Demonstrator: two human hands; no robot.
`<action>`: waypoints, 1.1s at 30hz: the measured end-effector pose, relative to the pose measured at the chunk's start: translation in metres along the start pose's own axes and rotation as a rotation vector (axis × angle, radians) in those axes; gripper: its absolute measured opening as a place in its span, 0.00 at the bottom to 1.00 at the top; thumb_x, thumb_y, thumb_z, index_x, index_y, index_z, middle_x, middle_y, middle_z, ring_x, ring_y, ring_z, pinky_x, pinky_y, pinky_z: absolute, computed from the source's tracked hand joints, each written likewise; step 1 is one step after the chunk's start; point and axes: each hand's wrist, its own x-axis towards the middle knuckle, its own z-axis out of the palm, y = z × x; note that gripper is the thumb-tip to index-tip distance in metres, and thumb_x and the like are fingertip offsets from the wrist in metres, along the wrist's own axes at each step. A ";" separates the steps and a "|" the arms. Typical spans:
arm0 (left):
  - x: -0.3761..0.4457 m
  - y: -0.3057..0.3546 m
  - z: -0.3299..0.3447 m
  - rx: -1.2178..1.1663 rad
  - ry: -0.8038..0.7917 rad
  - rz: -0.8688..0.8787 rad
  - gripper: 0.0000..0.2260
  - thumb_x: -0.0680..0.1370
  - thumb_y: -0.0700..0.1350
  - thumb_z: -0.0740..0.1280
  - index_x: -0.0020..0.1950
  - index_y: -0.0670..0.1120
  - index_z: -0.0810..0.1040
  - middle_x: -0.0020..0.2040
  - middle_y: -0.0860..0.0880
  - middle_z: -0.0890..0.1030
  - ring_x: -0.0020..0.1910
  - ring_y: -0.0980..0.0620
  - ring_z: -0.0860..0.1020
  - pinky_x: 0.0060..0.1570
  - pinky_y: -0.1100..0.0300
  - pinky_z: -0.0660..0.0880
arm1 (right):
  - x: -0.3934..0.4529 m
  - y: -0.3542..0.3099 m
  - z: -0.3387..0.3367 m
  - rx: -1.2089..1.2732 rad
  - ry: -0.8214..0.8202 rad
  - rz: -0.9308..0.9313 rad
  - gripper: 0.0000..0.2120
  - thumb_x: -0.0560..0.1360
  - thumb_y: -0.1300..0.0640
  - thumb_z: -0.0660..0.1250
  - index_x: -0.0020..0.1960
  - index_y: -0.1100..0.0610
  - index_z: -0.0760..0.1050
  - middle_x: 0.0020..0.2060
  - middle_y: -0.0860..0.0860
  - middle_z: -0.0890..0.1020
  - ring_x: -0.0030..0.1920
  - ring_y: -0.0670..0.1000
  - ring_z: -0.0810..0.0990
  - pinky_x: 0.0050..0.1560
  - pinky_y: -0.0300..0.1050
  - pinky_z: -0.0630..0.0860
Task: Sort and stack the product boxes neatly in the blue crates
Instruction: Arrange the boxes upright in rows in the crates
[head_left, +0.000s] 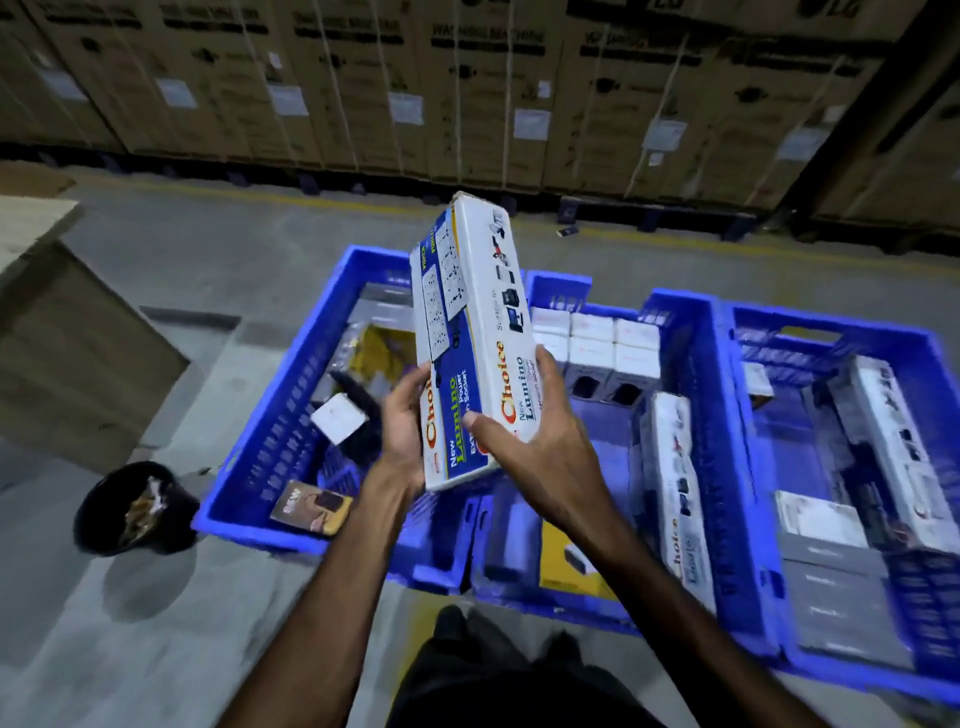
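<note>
Cardboard boxes (67, 332) sit far left on the grey floor, and a black bucket (136, 506) stands near them with small bits inside. Next comes the left blue crate (244, 457), holding a small white box (340, 417), a brown and yellow pack (310, 506) and some dark things I cannot make out. Above this crate I hold up a long white and blue box (470, 343) with "Choice" printed on it. It tilts, with its top end pointing away from me. My left hand (408, 421) grips its lower left side, fingers curled behind it. My right hand (540, 447) grips the lower right side, thumb on the front and fingers wrapped round the edge. The middle blue crate (711, 467) holds rows of small white boxes (597, 348) at the back and another long box (670, 488) lying along its right wall. The right blue crate (748, 395) holds more long and grey boxes (831, 577). Tall brown cartons (467, 88) line the back.
</note>
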 end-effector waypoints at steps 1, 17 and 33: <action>0.005 -0.005 0.010 0.037 -0.038 -0.013 0.23 0.85 0.51 0.57 0.50 0.42 0.89 0.48 0.40 0.88 0.43 0.43 0.88 0.44 0.53 0.85 | 0.001 0.003 -0.012 0.029 0.055 0.033 0.44 0.65 0.34 0.72 0.77 0.37 0.60 0.62 0.39 0.82 0.60 0.44 0.82 0.62 0.51 0.80; 0.040 -0.126 0.096 0.978 -0.265 0.074 0.05 0.81 0.37 0.71 0.55 0.42 0.84 0.39 0.51 0.85 0.30 0.63 0.81 0.33 0.69 0.74 | -0.049 0.118 -0.265 -0.089 0.795 0.413 0.36 0.68 0.36 0.71 0.73 0.45 0.69 0.65 0.51 0.82 0.64 0.56 0.81 0.69 0.58 0.75; 0.008 -0.189 0.137 1.320 -0.463 0.131 0.08 0.81 0.48 0.73 0.59 0.50 0.85 0.48 0.56 0.86 0.39 0.59 0.82 0.41 0.65 0.76 | 0.001 0.206 -0.276 -0.053 0.512 0.376 0.24 0.86 0.47 0.60 0.80 0.54 0.66 0.65 0.52 0.79 0.61 0.49 0.77 0.56 0.38 0.67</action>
